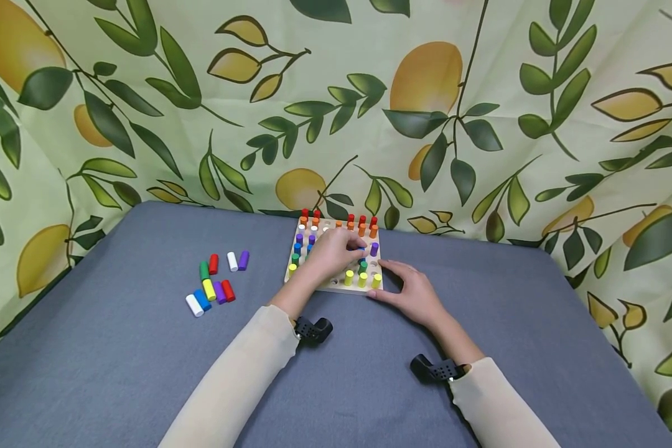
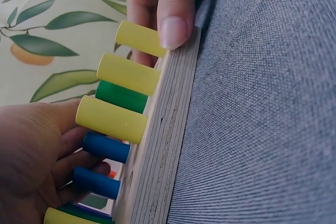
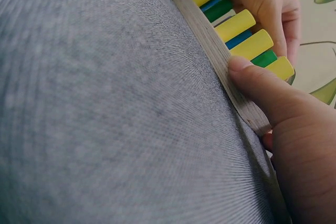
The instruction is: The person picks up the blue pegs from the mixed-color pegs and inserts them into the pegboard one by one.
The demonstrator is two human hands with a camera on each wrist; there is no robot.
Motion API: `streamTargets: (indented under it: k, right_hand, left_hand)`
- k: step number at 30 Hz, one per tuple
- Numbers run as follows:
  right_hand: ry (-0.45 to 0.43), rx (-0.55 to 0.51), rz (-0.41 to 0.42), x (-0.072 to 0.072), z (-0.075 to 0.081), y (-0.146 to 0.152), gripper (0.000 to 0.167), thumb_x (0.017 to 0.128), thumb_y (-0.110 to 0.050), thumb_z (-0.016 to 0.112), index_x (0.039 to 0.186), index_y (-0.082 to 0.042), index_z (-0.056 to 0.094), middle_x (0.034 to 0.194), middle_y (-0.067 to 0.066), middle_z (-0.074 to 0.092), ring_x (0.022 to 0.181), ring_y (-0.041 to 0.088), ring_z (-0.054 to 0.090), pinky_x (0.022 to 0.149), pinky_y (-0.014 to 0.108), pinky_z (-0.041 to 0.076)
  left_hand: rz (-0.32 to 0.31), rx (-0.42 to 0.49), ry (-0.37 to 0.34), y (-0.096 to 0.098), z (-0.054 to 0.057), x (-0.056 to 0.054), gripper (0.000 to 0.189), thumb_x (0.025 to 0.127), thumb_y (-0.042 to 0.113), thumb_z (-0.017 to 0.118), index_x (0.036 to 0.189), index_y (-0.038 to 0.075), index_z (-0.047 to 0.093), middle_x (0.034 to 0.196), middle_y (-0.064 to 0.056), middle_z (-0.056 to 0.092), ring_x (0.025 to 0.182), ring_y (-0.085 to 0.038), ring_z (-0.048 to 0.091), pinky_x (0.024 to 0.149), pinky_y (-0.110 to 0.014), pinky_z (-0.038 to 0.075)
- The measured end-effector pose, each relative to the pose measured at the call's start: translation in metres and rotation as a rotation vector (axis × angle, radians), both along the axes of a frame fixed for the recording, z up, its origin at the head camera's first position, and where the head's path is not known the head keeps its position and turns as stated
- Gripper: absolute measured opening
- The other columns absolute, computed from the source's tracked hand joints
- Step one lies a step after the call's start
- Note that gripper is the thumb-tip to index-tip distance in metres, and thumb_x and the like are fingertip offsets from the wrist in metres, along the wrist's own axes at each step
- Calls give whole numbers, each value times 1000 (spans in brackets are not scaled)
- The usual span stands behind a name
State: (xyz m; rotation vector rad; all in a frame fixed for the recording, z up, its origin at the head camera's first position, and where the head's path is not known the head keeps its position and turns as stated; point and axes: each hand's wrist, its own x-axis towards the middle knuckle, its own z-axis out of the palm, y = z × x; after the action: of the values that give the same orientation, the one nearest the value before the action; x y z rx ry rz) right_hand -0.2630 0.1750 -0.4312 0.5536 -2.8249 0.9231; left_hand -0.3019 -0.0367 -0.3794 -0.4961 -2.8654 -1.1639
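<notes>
A wooden pegboard (image 1: 319,287) lies flat near the table's far edge, with rows of coloured pegs standing in it. My left hand (image 1: 336,252) reaches over the middle of the board and hides part of it. Its thumb and forefinger pinch a blue peg (image 1: 361,251) on the right side, behind a green peg (image 1: 363,267). Yellow pegs (image 2: 112,120) line the front row. At the near right corner, my right hand (image 1: 417,295) grips the board. The right thumb (image 3: 252,77) presses the front edge while the fingers lie along the right side.
Loose pegs in several colours lie left of the board, among them a red peg (image 1: 214,264), a white peg (image 1: 194,305) and a purple peg (image 1: 243,260). A grey cloth (image 1: 369,386) covers the table. Behind it hangs a leaf-patterned curtain (image 1: 336,155).
</notes>
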Motion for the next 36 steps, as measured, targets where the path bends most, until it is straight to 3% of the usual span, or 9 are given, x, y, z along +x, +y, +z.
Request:
streamTargets:
  k: [8,18,27,32,36]
  right_hand:
    - [5,7,10,-1,-1,-2,73,81,-49,82,142,-16,59,145,16,59,138,36,52,114,57,39]
    - [2,9,6,-2,1,-2,73,81,-50,81,143,-18,59,147,18,56,140,38,50,115,59,38]
    - [2,8,4,-2,0,0,74,81,-51,81,144,-18,58,147,16,57,140,37,50,115,58,38]
    - [-7,8,-2,-1,-1,0,74,82,-52,80,144,-19,58,148,17,56,140,38,50,115,60,37]
    - [-4,11,0,0,-2,1,74,82,-52,80,144,-18,58,147,17,57,140,38,50,114,60,38]
  left_hand:
    - [14,-45,6,-2,-1,1,20,96,26,71,111,13,77,104,0,77,97,-15,66,96,-37,52]
    - [-24,-54,2,-6,3,-1,24,100,27,66,117,14,78,114,-1,77,105,-15,68,99,-37,54]
    - [-48,-104,31,-1,1,1,20,97,29,69,110,18,79,109,3,78,99,-12,68,93,-36,53]
    - [-66,-142,50,0,-1,1,22,99,29,67,114,18,78,111,3,77,93,-12,64,90,-34,53]
    - [-67,-164,44,-1,0,3,27,100,31,65,121,17,74,119,0,75,97,-14,64,93,-37,53]
